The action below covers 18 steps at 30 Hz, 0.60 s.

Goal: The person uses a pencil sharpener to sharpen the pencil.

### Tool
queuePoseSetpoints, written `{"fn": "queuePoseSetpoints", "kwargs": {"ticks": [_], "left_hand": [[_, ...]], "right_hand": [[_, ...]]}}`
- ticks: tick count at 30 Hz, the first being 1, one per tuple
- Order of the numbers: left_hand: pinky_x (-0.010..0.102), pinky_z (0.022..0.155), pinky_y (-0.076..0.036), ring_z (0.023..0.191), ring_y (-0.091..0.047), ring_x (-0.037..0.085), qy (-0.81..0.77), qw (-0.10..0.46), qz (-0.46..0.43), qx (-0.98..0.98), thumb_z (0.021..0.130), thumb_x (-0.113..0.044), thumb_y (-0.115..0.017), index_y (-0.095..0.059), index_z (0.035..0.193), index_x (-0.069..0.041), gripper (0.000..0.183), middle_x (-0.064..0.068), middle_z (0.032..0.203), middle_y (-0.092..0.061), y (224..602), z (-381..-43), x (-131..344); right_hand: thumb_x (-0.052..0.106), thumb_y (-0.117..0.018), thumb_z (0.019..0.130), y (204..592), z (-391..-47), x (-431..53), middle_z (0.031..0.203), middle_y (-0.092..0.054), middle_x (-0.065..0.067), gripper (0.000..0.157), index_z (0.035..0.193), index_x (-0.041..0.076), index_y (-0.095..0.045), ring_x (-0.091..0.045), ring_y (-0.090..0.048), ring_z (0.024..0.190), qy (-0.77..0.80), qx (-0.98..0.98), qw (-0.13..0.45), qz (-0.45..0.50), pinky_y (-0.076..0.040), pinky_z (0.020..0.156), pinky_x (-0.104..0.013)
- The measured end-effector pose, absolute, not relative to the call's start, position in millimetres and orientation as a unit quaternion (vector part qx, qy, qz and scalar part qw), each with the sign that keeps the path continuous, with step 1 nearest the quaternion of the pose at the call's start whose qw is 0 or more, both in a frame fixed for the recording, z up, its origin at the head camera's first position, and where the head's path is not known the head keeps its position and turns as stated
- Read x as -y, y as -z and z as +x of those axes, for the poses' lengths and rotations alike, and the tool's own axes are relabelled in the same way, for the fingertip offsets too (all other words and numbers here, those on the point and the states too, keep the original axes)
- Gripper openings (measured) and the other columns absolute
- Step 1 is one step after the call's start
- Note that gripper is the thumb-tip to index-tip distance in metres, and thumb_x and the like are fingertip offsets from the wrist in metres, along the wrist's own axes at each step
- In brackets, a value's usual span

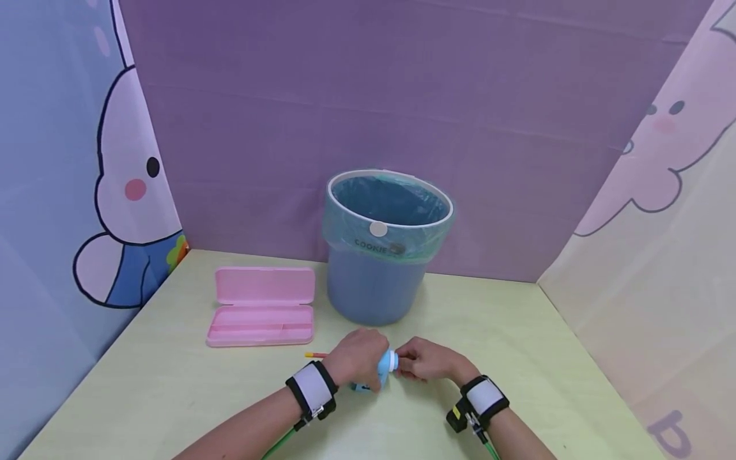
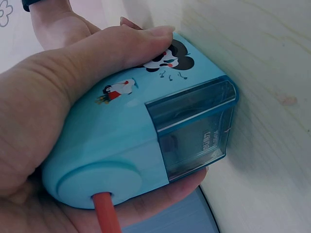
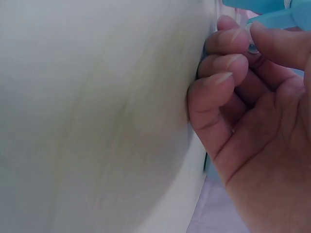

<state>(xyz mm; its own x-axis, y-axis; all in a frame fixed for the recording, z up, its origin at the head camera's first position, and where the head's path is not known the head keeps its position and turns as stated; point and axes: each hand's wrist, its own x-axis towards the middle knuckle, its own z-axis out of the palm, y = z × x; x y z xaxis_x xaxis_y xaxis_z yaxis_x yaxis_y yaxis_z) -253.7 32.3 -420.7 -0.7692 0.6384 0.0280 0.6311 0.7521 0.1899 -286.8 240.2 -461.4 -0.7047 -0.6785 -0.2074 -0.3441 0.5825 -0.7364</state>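
Note:
A light blue crank pencil sharpener [image 1: 384, 365] is gripped by my left hand [image 1: 358, 356], low over the table in front of the bin. In the left wrist view my thumb presses on the sharpener's [image 2: 121, 109] printed top, while fingers wrap underneath. Its clear shavings drawer [image 2: 197, 133] faces the camera. A red pencil [image 2: 107, 213] sticks out of the round hole; its yellow end shows left of the hand in the head view. My right hand [image 1: 428, 359] pinches the crank handle [image 3: 277, 20] between thumb and curled fingers, which partly hide the knob.
An open pink pencil case [image 1: 261, 324] lies at the left, its lid tilted back. Behind the hands stands a blue bin [image 1: 368, 291] with a plastic liner over its rim. A purple cloth backdrop [image 1: 391, 96] rises behind the pale yellow table [image 1: 172, 396].

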Motion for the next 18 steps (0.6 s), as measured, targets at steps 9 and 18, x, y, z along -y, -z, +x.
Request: {"fn": "queuePoseSetpoints", "kwargs": {"ticks": [9, 18], "left_hand": [[0.024, 0.059, -0.042, 0.062, -0.048, 0.01, -0.088, 0.011, 0.34, -0.936, 0.059, -0.034, -0.092, -0.062, 0.078, -0.014, 0.04, -0.008, 0.066, -0.052, 423, -255, -34], [0.025, 0.061, -0.042, 0.063, -0.048, 0.01, -0.087, 0.006, 0.331, -0.94, 0.058, -0.035, -0.092, -0.063, 0.078, -0.015, 0.041, -0.009, 0.067, -0.052, 423, -254, -35]], "right_hand": [[0.019, -0.05, 0.101, 464, -276, -236, 0.059, -0.049, 0.009, 0.03, 0.076, 0.008, -0.064, -0.002, -0.038, 0.048, 0.316, -0.868, 0.191, -0.331, -0.032, 0.048, -0.019], [0.02, -0.054, 0.099, 464, -270, -237, 0.059, -0.042, 0.014, 0.031, 0.068, 0.015, -0.057, 0.0, -0.037, 0.052, 0.261, -0.885, 0.145, -0.357, -0.032, 0.054, -0.018]]}}
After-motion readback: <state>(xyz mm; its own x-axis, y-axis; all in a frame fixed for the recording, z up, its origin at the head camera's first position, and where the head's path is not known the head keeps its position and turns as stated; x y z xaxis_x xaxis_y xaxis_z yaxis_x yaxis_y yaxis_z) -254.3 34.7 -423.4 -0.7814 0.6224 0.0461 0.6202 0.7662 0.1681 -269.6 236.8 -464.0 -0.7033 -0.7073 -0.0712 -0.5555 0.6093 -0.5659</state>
